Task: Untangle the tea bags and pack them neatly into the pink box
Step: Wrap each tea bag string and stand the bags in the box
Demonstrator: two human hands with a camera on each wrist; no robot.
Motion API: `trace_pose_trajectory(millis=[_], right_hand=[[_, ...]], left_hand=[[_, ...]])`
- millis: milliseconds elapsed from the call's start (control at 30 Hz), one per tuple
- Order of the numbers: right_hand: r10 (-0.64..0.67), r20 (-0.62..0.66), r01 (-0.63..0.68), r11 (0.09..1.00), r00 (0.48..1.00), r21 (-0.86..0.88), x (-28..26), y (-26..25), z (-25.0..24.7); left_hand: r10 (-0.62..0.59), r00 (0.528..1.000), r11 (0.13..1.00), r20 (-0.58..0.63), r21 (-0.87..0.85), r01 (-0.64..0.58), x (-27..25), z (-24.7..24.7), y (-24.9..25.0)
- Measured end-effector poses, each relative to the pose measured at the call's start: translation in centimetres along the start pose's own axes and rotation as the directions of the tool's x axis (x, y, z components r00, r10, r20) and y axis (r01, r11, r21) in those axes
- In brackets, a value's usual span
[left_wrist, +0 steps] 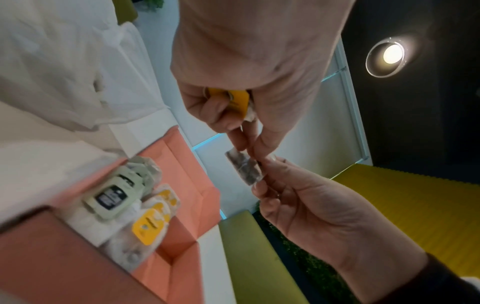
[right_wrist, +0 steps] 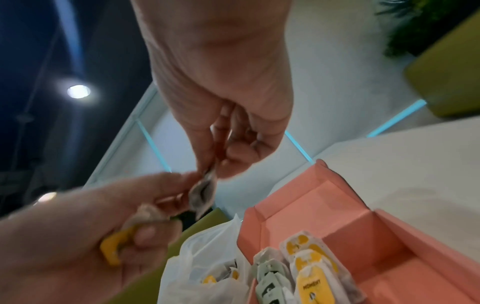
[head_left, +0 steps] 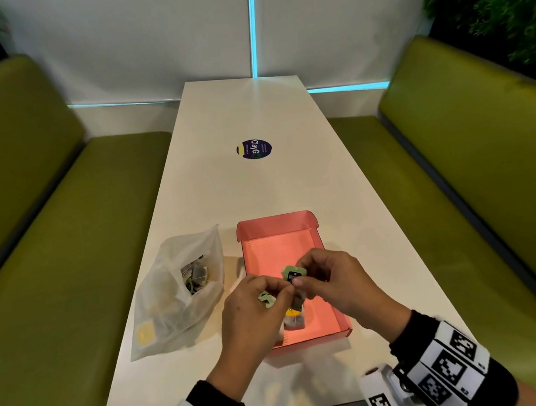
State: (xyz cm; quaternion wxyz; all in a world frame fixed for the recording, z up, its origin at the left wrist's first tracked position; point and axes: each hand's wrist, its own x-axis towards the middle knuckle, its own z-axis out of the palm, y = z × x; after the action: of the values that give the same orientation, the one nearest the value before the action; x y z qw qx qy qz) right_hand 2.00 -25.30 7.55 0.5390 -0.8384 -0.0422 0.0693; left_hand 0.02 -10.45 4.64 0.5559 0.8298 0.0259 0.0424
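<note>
Green booth benches (head_left: pixel 48 263) run down both sides of a long white table (head_left: pixel 258 187), so the only real room to move is along the tabletop itself. The far half is wide open apart from a round dark sticker (head_left: pixel 254 149); everything else is crowded at the near end, close to the person's edge.

Biggest thing there is a clear plastic bag (head_left: pixel 174 302) on the left, mouth open, with a tangle of tea bags inside. Just beside it on the right sits the pink box (head_left: pixel 282 245), lid flap folded back at the far end, long axis running away from the person, same as the table. Its far part is bare; the packed tea bags (right_wrist: pixel 309 273) sit at the near-left end in two rows, green tags (left_wrist: pixel 111 197) next to yellow tags (left_wrist: pixel 148 228), tags facing up.

Both hands hover over the near end of the box, fingertips almost meeting. The left hand (head_left: pixel 253 316) is curled around a yellow-tagged bag and a bit of green tag, and the right hand (head_left: pixel 333 282) pinches a dark tea bag (left_wrist: pixel 244 169) that hangs between them, with a green tag (head_left: pixel 294 274) poking up above the fingers. Strings are too blurry to make out.
</note>
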Motion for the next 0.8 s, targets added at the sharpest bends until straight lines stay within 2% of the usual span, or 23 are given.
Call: trace_pose_trajectory(millis=[67,133,233,333,467,600,700,800], right_hand=[[0.041,0.089,-0.045,0.998,0.995,0.034,0.1,0.4,-0.1],[0.063,0.118,-0.063,0.998,0.991,-0.003,0.5,1.1,0.2],[0.075,0.108,-0.060,0.988,0.991,-0.141,0.8,2.2,1.0],[0.092,0.168,-0.056,0.977,0.981,-0.206,0.9,3.3,2.0],[0.148,0.267,-0.060,0.948,0.952,-0.313,1.4,5.3,3.7],[0.160,0.321,-0.016,0.912,0.933,-0.409,1.6,6.1,5.0],[0.143,0.265,-0.010,0.894,0.954,-0.448,1.7,6.3,6.0],[0.098,0.104,-0.041,0.892,0.990,-0.450,1.5,6.6,6.9]], left_hand=[[0.011,0.998,1.000,0.056,0.029,-0.013,0.1,-0.3,-0.6],[0.011,0.994,0.998,0.110,0.054,-0.017,0.3,-0.6,-1.2],[-0.011,0.998,0.997,0.068,0.082,0.006,0.5,-1.4,-2.3],[-0.117,0.993,0.979,0.019,0.172,0.112,0.1,-2.1,-4.0],[-0.294,0.949,0.926,0.114,0.281,0.253,-1.0,-1.9,-6.0],[-0.372,0.915,0.890,0.159,0.341,0.303,-1.5,-1.4,-6.8],[-0.381,0.911,0.881,0.155,0.360,0.307,-1.7,-1.1,-7.0],[-0.385,0.912,0.877,0.138,0.362,0.316,-1.7,-0.9,-7.2]])
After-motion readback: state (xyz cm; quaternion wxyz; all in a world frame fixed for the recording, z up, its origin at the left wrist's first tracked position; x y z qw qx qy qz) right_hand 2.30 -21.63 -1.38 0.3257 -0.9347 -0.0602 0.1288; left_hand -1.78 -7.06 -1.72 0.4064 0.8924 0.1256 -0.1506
